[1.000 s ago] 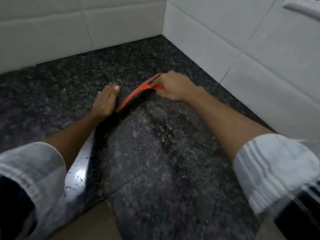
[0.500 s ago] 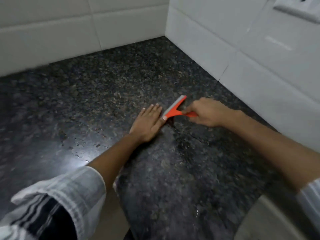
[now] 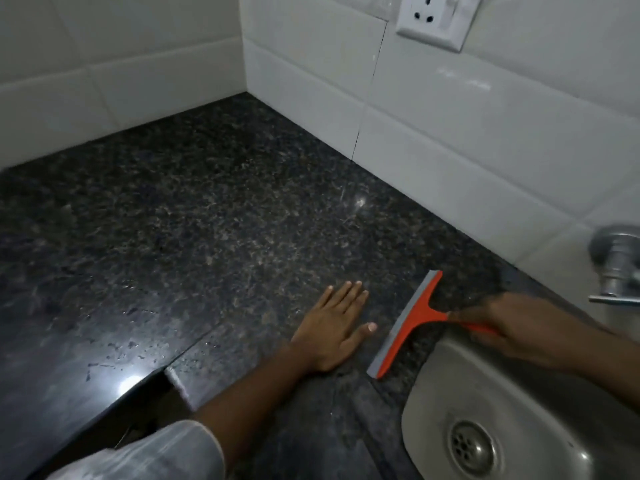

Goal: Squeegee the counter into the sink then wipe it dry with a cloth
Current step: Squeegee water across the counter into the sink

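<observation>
An orange squeegee [image 3: 412, 322] with a grey rubber blade rests its blade on the dark speckled granite counter [image 3: 207, 220], close to the rim of the steel sink [image 3: 512, 403] at the lower right. My right hand [image 3: 516, 323] grips its orange handle, reaching over the sink's near corner. My left hand [image 3: 332, 327] lies flat on the counter, palm down, fingers spread, just left of the blade and apart from it. Water droplets show on the counter at the lower left. No cloth is in view.
White tiled walls [image 3: 433, 140] meet in a corner behind the counter. A white wall socket [image 3: 434, 20] sits high on the right wall. A metal tap [image 3: 616, 265] juts out over the sink at the right edge. The counter's front edge has a notch [image 3: 173, 379] at lower left.
My right hand has dragged the squeegee across the counter toward the sink, which has come into view. My left hand has slid along beside it, and the view has swung right.
</observation>
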